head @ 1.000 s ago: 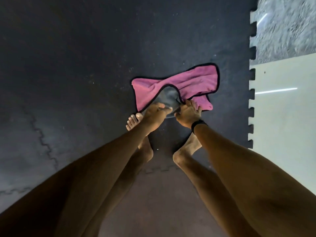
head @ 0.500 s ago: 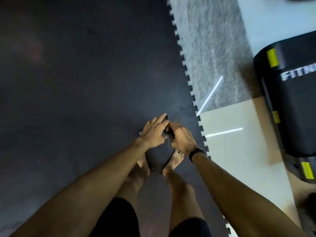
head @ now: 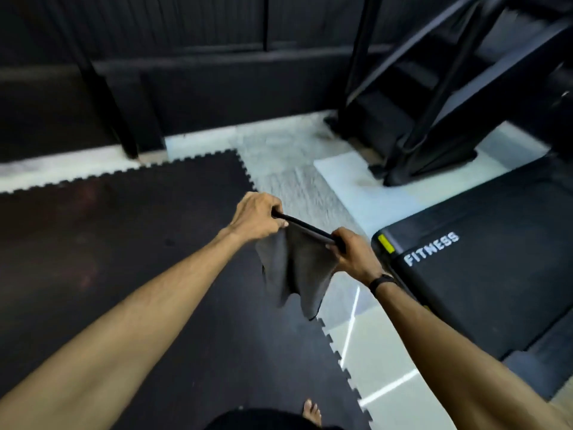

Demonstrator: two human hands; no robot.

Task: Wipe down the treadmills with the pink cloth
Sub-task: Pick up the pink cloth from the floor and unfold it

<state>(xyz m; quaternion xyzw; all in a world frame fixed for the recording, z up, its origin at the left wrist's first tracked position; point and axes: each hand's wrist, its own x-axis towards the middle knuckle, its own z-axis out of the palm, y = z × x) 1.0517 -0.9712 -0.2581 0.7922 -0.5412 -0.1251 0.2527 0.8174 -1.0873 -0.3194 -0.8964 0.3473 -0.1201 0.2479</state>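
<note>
Scene: A person stands barefoot on a dark foam mat (head: pixel 130 259), beside a black treadmill (head: pixel 483 259) marked FITNESS.
Cloth: The cloth (head: pixel 294 271) hangs in the air between both hands, just left of the treadmill's near end; its visible face reads dark grey, with a black hem pulled taut along the top.
Left hand: The left hand (head: pixel 257 220) is curled around one top corner.
Right hand: The right hand (head: pixel 353 256), a black band at its wrist, pinches the other corner.
Step in hand: Judged from this, the cloth is being spread out ahead of wiping; no treadmill surface is touched yet.
Next move: It likely calls for a step right and laying the cloth flat on the deck.
Containers: None in view.
</note>
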